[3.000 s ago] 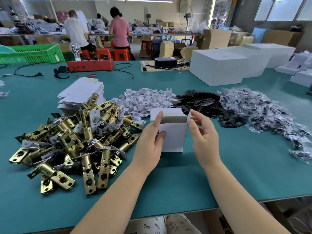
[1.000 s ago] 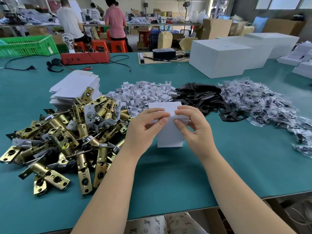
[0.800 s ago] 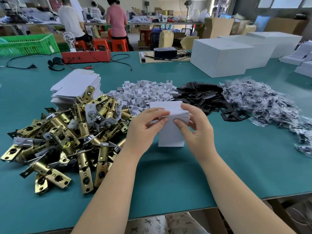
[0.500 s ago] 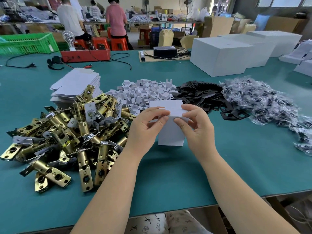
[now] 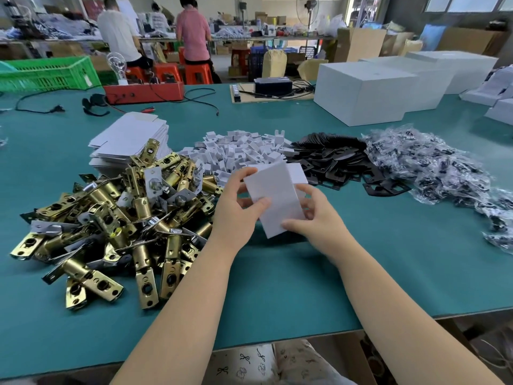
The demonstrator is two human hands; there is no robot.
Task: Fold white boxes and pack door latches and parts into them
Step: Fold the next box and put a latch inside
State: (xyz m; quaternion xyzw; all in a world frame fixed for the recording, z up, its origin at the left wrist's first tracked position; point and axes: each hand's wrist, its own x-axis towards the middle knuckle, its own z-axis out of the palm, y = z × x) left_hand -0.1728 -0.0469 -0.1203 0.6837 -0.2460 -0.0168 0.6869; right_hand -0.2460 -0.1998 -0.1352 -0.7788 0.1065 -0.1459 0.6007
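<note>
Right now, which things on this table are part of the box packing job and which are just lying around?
Job: small white box held by left hand and right hand; brass latches; flat box blanks; black plates; bagged parts.
Lying about: green crate; red box.

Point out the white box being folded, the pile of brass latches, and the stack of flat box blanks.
white box (image 5: 273, 194), head view, its facing panel.
brass latches (image 5: 116, 218), head view, middle of the pile.
flat box blanks (image 5: 130, 136), head view, top sheet.

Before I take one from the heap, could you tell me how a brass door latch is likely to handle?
Probably stiff and heavy for its size: the brass door latches look like solid metal. The round barrels may roll. They lie tangled in a heap, so lifting one could drag its neighbours.
</note>
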